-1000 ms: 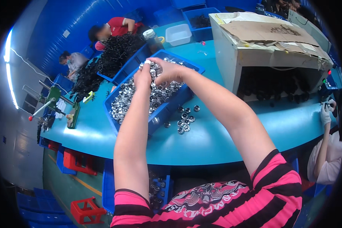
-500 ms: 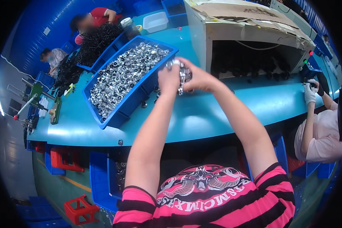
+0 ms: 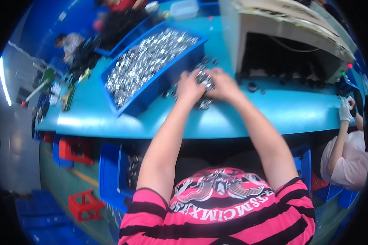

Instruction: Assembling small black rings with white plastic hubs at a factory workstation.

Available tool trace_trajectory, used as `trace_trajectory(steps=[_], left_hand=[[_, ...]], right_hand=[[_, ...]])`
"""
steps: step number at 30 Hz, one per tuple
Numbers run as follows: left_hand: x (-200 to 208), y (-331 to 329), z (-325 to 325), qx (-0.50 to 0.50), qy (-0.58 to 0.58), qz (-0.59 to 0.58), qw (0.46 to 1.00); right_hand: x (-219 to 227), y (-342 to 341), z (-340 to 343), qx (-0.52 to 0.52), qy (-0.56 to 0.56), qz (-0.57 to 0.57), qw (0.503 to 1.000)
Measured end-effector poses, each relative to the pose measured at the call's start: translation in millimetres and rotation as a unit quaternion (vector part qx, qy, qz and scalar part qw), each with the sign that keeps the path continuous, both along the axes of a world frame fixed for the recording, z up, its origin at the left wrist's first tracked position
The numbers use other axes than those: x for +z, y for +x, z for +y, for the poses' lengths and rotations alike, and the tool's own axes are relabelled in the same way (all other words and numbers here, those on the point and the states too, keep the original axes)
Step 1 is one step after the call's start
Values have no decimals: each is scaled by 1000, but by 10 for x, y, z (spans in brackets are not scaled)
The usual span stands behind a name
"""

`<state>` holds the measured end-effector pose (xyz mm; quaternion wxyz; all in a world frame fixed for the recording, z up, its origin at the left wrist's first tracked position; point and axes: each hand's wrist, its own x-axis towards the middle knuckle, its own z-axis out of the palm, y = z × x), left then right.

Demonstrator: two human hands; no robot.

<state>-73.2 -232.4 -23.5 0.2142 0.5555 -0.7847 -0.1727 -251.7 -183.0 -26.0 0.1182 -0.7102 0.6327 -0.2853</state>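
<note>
Between both hands (image 3: pixel 206 85), blurred metal parts (image 3: pixel 204 77) are half hidden.

A second ago both hands reach into the blue bin (image 3: pixel 151 87) of silver parts. Now the left hand (image 3: pixel 189 86) and right hand (image 3: pixel 224 83) are out of it, just beside its right wall, cupping a cluster of metal parts (image 3: pixel 204 77) together over the surface (image 3: pixel 274 114).

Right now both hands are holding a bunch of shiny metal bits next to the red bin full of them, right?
Not quite: the bin is blue, not red, as the head view shows. The left hand and right hand do hold a bunch of shiny metal bits together, right beside that full bin.
</note>
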Motion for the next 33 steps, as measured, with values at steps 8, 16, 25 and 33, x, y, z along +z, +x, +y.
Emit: trace_trajectory(steps=[8,16,25,33], left_hand=[[482,655,199,-148,-12,-20,989],[408,2737,1267,82,217,152,961],[-1856,3521,1536,177,122,-194,957],[-2672,3069,1453,121,63,-363,922]], right_hand=[[-127,-136,45,31,19,102,994],[-12,-395,369,30,-96,53,994],[139,-298,758,65,-126,-56,988],[165,-472,83,-49,-53,-60,996]])
